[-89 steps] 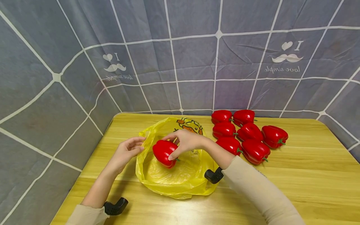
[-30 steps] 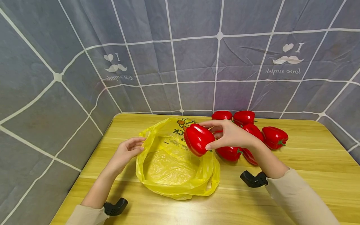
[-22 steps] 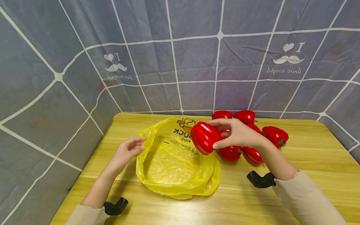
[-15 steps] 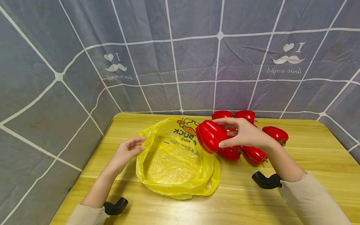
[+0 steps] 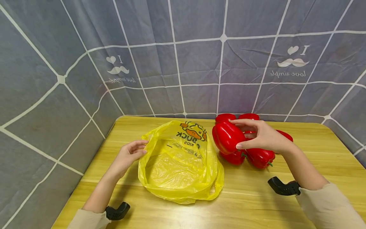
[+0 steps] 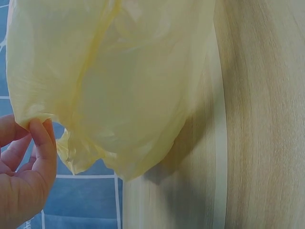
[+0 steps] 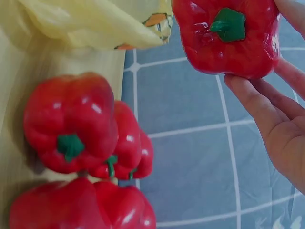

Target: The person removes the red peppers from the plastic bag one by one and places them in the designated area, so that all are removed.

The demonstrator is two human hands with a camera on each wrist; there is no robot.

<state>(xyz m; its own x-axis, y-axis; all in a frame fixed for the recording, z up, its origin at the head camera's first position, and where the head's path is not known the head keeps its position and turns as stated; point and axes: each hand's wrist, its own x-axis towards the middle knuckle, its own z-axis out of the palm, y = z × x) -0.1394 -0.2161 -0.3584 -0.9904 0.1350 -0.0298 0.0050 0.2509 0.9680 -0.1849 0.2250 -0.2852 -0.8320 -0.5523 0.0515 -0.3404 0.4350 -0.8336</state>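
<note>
In the head view a yellow plastic bag [image 5: 177,168] with a duck print stands with its mouth open upward; no pepper shows inside. My left hand [image 5: 127,156] pinches its left rim between thumb and fingers, plain too in the left wrist view, where the bag's side [image 6: 133,86] hangs from the fingertips. My right hand [image 5: 261,136] grips a red bell pepper [image 5: 227,136] by thumb and fingers, to the right of the bag and above the other peppers. In the right wrist view the held pepper [image 7: 228,38] shows its green stem and is raised off the table.
Several red bell peppers [image 5: 260,158] lie grouped on the wooden table [image 5: 243,203] right of the bag, partly hidden by my right hand and the held pepper. A grey curtain [image 5: 200,63] with white lines hangs behind and at the left.
My right hand has lifted the bell pepper out of the bag's mouth and carried it right, over the other peppers. My left hand keeps its place on the bag's rim.
</note>
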